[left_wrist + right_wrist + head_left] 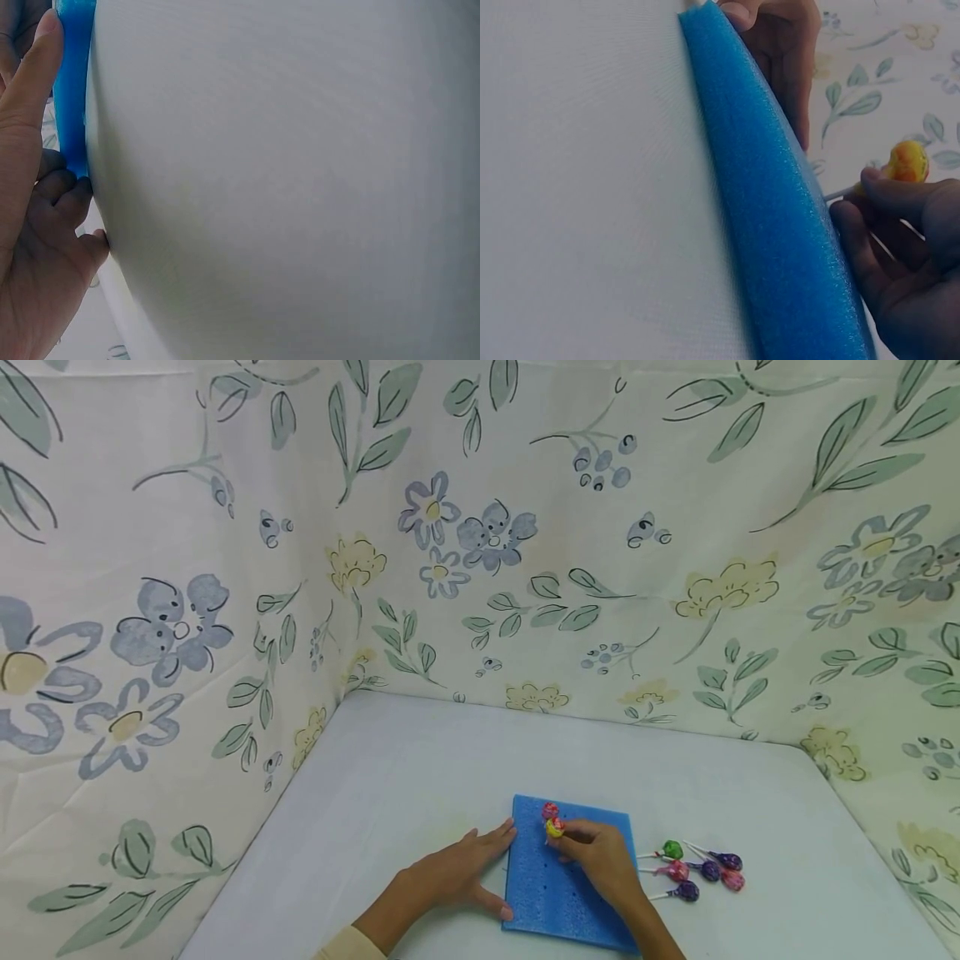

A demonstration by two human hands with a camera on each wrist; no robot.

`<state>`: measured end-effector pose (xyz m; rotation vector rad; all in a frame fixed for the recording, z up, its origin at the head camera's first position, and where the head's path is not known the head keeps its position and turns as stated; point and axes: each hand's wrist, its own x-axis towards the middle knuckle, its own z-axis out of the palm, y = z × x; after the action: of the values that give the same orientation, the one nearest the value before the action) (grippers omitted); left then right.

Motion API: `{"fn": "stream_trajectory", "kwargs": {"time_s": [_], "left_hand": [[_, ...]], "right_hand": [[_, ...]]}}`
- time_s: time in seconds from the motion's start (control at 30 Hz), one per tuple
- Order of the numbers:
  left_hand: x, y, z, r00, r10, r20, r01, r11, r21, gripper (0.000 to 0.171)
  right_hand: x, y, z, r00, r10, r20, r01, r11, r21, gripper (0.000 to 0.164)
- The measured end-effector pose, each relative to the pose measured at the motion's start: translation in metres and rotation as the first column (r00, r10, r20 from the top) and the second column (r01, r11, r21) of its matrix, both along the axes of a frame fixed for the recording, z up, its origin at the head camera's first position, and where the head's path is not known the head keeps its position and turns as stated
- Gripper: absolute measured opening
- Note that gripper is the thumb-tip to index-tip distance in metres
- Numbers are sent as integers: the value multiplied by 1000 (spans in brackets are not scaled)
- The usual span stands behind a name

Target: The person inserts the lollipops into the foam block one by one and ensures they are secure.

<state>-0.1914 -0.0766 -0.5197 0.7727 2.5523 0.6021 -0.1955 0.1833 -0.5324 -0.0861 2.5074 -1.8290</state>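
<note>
A blue foam block [558, 910] with small holes in its top lies flat on the table. My right hand [606, 860] pinches a yellow-and-red wrapped lollipop [554, 828] just below its candy head, over the block's upper part. In the right wrist view, the white stick of that lollipop [910, 162] meets the foam's top face. Right behind it, a red-pink lollipop [551, 811] stands at the block, its stick mostly hidden. Spread along the block's left edge, my left hand [457, 872] touches it with fingertips near the far end and thumb near the front corner.
Right of the block lies a loose group of lollipops: a green one [672, 849], pink ones [677, 870] and purple ones [687, 891], sticks mostly pointing left. Floral cloth [525, 635] hangs behind and beside the white table [405, 760].
</note>
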Motion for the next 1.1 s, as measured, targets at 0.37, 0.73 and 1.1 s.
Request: {"fn": "stream_trajectory", "kwargs": {"time_s": [0.37, 0.73, 1.1], "left_hand": [[-2, -1, -4, 1000, -13, 1, 13, 1000, 13, 113], [-1, -1, -3, 1000, -13, -8, 13, 1000, 13, 112], [-1, 0, -3, 1000, -14, -9, 14, 1000, 11, 112]], "right_hand": [[-1, -4, -1, 999, -37, 10, 35, 993, 116, 12], [-2, -6, -2, 999, -43, 0, 42, 984, 172, 10], [0, -5, -3, 999, -44, -14, 45, 983, 177, 13]]}}
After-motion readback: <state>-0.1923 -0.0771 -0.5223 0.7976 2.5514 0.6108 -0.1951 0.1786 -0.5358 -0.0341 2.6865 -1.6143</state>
